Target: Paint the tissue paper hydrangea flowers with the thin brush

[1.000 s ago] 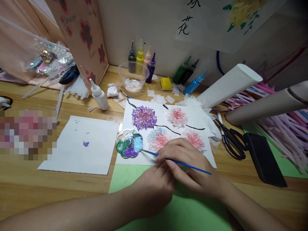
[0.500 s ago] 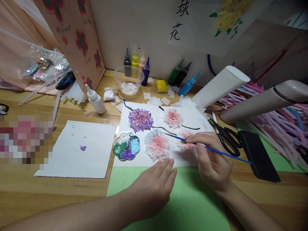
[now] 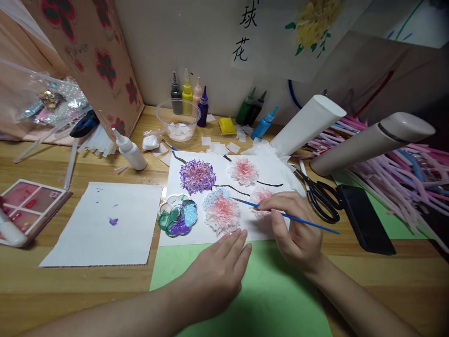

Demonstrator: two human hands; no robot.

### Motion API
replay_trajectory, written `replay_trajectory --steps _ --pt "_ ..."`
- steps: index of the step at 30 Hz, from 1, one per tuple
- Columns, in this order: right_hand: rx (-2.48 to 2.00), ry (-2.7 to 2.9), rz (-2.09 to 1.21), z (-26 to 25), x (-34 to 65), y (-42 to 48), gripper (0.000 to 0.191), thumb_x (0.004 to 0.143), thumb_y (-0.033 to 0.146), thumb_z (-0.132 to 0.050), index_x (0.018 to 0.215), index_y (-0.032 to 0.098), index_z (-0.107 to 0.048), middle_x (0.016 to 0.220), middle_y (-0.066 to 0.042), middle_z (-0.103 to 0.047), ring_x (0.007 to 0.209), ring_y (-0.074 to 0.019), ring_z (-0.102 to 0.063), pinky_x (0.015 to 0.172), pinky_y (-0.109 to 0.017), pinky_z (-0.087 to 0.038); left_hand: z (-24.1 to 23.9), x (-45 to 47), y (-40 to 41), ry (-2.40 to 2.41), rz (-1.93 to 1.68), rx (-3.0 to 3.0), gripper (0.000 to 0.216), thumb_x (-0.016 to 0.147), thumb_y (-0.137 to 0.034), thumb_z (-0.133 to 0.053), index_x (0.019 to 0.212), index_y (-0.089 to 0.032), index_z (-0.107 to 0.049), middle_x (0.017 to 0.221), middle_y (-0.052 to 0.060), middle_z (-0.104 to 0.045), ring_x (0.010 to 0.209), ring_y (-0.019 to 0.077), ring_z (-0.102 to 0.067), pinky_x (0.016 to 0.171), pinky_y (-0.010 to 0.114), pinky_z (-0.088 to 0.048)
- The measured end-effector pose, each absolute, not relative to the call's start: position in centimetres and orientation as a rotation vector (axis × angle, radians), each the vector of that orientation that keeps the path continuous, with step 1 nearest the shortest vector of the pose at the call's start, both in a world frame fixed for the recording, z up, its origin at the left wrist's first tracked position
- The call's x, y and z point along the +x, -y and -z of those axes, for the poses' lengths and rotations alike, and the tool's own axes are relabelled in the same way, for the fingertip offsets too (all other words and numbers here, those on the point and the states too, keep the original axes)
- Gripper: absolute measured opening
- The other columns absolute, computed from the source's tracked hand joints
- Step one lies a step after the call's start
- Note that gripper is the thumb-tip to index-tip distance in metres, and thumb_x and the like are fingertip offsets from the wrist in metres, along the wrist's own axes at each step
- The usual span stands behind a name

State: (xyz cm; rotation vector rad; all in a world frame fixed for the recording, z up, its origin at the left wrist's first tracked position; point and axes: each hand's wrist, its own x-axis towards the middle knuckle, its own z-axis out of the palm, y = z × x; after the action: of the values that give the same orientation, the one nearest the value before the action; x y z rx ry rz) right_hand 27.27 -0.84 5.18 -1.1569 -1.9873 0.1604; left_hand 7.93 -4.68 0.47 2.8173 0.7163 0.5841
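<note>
Blue paintbrush (image 3: 310, 223) is sitting pinched between thumb and fingers of the right hand (image 3: 298, 229), bristles pointing toward 10 o'clock. Tip is reaching the 2 o'clock edge of the blue-tipped pink paper flower (image 3: 221, 213); the view isn't showing whether it is touching. Left hand (image 3: 219, 269) is lying released, fingers extended, at that flower's 6 o'clock, fingertips overlapping the bottom edge of the white paper sheet (image 3: 222, 173), palm over the green sheet (image 3: 273, 290).

Clock from the same flower: purple-tipped flower (image 3: 197, 176) is sitting at 11, pink-and-white flower (image 3: 244, 172) at 1, partly hidden pink flower (image 3: 261, 196) at 3, behind the right hand. Paint palette (image 3: 175, 200) is resting near, at 9, holding green, purple, light blue. Farther at 9, purple-smudged paper towel (image 3: 87, 234) is lying on the wooden surface (image 3: 70, 281). White squeeze bottle (image 3: 129, 152) is standing at 10, clear plastic cup (image 3: 164, 127) at 11. Black scissors (image 3: 311, 185) and phone (image 3: 366, 220) are lying at 3, well apart.
</note>
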Motion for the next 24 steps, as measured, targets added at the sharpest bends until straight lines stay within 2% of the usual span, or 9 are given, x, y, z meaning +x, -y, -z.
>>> replay_trajectory --steps 5,8,10,13,16,20,24 --pt "-1.135 1.949 -0.134 -5.5 27.1 1.0 0.022 0.083 0.008 -0.046 0.094 0.020 -0.060 0.082 -0.004 -0.065 0.083 -0.0194 -0.057 0.076 -0.034 -0.045 -0.9 7.7 4.4 -0.702 -0.547 2.773 0.043 0.086 -0.010 -0.039 0.125 0.003 -0.051 0.133 0.026 -0.050 0.124 0.0343 -0.048 0.099 0.044 -0.046" --pt "-1.125 2.014 -0.088 -5.9 26.9 1.4 0.025 0.084 0.008 -0.047 0.101 0.021 -0.059 0.086 -0.004 -0.067 0.086 -0.0193 -0.057 0.076 -0.034 -0.046 -1.8 7.7 4.4 -0.617 -0.596 2.670 0.042 0.087 -0.011 -0.038 0.125 0.001 -0.051 0.133 0.024 -0.051 0.124 0.0326 -0.049 0.100 0.044 -0.044" --pt "-1.086 2.068 -0.029 -6.1 26.9 1.9 0.030 0.085 0.008 -0.047 0.110 0.022 -0.058 0.094 -0.005 -0.068 0.090 -0.0198 -0.058 0.079 -0.035 -0.047 -2.8 7.9 4.5 -0.609 -0.651 2.454 0.039 0.089 -0.013 -0.038 0.123 -0.005 -0.055 0.125 0.018 -0.059 0.115 0.0274 -0.055 0.097 0.041 -0.046" --pt "-1.062 2.146 0.110 -5.9 27.2 3.1 0.032 0.087 0.011 -0.048 0.116 0.024 -0.057 0.100 -0.006 -0.068 0.094 -0.0194 -0.058 0.082 -0.035 -0.049 -4.6 8.7 5.1 -0.755 -0.659 1.854 0.033 0.095 -0.026 -0.036 0.109 -0.015 -0.064 0.100 0.009 -0.068 0.092 0.0194 -0.061 0.085 0.032 -0.048" --pt "-1.036 2.200 0.243 -5.2 27.6 4.4 0.034 0.092 0.018 -0.042 0.125 0.022 -0.052 0.106 -0.008 -0.068 0.098 -0.0200 -0.058 0.084 -0.034 -0.050 -6.0 10.2 5.7 -0.667 -0.557 1.325 0.046 0.096 -0.045 -0.035 0.097 -0.013 -0.068 0.083 0.008 -0.067 0.073 0.0154 -0.059 0.072 0.027 -0.046" --pt "-1.026 2.289 0.254 -4.4 28.0 5.8 0.044 0.097 0.025 -0.027 0.139 0.017 -0.037 0.123 -0.012 -0.062 0.115 -0.0210 -0.056 0.092 -0.035 -0.049 -7.1 12.6 6.7 -0.591 -0.436 1.091 0.055 0.085 -0.060 -0.049 0.091 -0.010 -0.070 0.073 0.008 -0.066 0.056 0.0103 -0.050 0.058 0.023 -0.037" --pt "-1.097 2.290 0.218 -4.4 29.5 6.6 0.048 0.096 0.027 -0.034 0.143 0.019 -0.029 0.118 -0.010 -0.064 0.113 -0.0199 -0.058 0.093 -0.033 -0.050 -7.5 14.8 7.4 -0.722 -0.517 1.070 0.057 0.078 -0.065 -0.052 0.078 -0.011 -0.069 0.064 0.006 -0.064 0.051 0.0098 -0.045 0.053 0.022 -0.031"
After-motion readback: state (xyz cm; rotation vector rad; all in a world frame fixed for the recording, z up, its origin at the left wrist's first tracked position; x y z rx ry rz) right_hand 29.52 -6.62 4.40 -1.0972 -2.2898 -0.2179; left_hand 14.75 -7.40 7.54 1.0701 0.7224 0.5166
